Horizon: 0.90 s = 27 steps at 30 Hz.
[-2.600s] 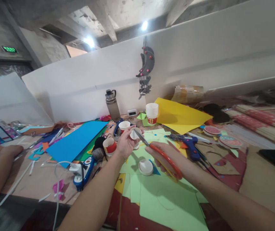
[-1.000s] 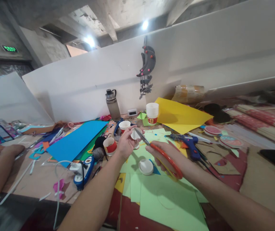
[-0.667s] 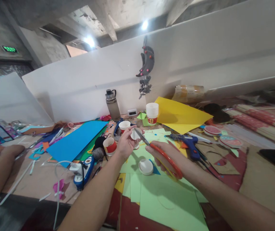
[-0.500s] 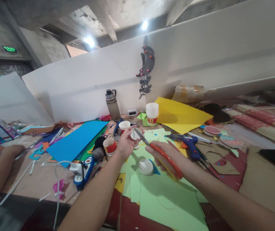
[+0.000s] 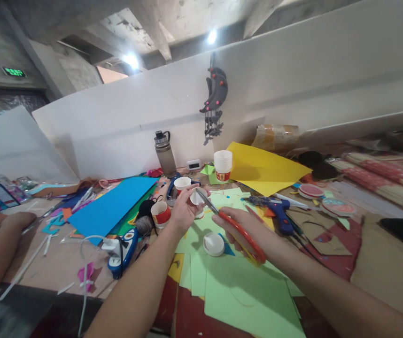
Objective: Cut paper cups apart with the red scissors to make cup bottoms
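In my left hand [image 5: 183, 210] is a small white paper cup piece [image 5: 197, 197], pinched between the fingers. My right hand [image 5: 235, 224] grips red-handled scissors [image 5: 238, 230], whose blades lie against the white piece. Just below, a round white paper cup piece [image 5: 213, 244] rests on light green paper sheets [image 5: 251, 295], beside a scrap of blue paper [image 5: 226, 246]. Two red and white paper cups, one tipped over [image 5: 161, 214] and one farther back [image 5: 182, 184], stand left of my left hand.
A stack of paper cups [image 5: 223, 164] stands at the back near yellow card [image 5: 265, 169]. A blue glue gun [image 5: 282, 216] lies to the right. On the left are blue card [image 5: 113, 206], a power strip [image 5: 124, 253] and another person's arm [image 5: 0, 253]. A bottle [image 5: 165, 155] stands behind.
The scissors and my right hand have shifted very slightly left. My left hand keeps its hold on the white piece; the rest looks the same.
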{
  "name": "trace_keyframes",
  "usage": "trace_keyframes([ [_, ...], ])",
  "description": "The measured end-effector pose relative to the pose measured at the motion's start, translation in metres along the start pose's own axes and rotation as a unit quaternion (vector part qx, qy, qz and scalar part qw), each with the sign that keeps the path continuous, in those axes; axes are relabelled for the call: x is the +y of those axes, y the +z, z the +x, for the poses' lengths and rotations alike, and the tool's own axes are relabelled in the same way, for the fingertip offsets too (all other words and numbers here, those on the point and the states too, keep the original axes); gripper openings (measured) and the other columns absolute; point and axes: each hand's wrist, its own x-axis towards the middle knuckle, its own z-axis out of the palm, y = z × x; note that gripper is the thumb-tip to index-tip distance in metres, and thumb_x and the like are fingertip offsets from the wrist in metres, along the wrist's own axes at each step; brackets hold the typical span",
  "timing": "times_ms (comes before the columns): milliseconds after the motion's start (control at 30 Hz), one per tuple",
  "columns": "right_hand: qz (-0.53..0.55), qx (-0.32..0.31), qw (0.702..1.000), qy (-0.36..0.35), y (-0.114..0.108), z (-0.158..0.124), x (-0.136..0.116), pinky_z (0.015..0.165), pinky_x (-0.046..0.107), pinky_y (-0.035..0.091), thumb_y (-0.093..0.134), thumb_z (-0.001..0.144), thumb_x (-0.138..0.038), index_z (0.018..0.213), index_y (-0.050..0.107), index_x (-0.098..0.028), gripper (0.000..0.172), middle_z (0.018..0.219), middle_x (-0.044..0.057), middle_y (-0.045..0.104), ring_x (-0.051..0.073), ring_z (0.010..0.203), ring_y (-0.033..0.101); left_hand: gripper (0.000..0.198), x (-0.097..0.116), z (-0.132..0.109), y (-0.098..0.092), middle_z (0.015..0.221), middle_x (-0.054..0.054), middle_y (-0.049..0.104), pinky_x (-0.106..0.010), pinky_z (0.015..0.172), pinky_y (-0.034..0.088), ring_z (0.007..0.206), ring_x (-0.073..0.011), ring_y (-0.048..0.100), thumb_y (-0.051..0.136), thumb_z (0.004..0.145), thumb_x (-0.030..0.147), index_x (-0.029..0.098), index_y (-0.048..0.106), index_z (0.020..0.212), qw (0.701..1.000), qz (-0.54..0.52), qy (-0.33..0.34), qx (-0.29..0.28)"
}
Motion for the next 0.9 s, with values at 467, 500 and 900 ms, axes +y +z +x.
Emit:
trace_keyframes([
  [467,-0.045,0.003,0.995,-0.086,0.005,-0.014,-0.015,0.041,0.019,0.032,0.059,0.078,-0.053,0.088,0.051,-0.022,0.034,0.05,-0.008,0.041,0.008,0.043,0.041,0.026,0.004,0.002,-0.005,0.095,-0.01,0.069,-0.043,0.085,0.051,0.099,-0.0251,0.064,0.059,0.079,0.027,0.018,0.059,0.103,0.999,-0.007,0.051,0.008],
  [500,-0.044,0.0,0.995,-0.09,0.006,-0.015,-0.015,0.041,0.019,0.033,0.058,0.078,-0.053,0.087,0.05,-0.022,0.034,0.051,-0.008,0.041,0.008,0.044,0.041,0.026,0.005,0.002,-0.006,0.096,-0.01,0.069,-0.042,0.085,0.051,0.098,-0.0249,0.064,0.059,0.079,0.028,0.018,0.059,0.103,0.998,-0.004,0.055,0.012],
  [900,-0.068,0.001,0.993,-0.095,0.004,-0.009,-0.01,0.036,0.017,0.032,0.051,0.082,-0.054,0.084,0.05,-0.021,0.033,0.05,-0.008,0.046,0.007,0.037,0.043,0.023,0.0,0.006,-0.009,0.093,-0.006,0.068,-0.034,0.081,0.051,0.094,-0.0199,0.064,0.059,0.08,0.03,0.019,0.061,0.1,0.993,0.077,0.091,0.008],
])
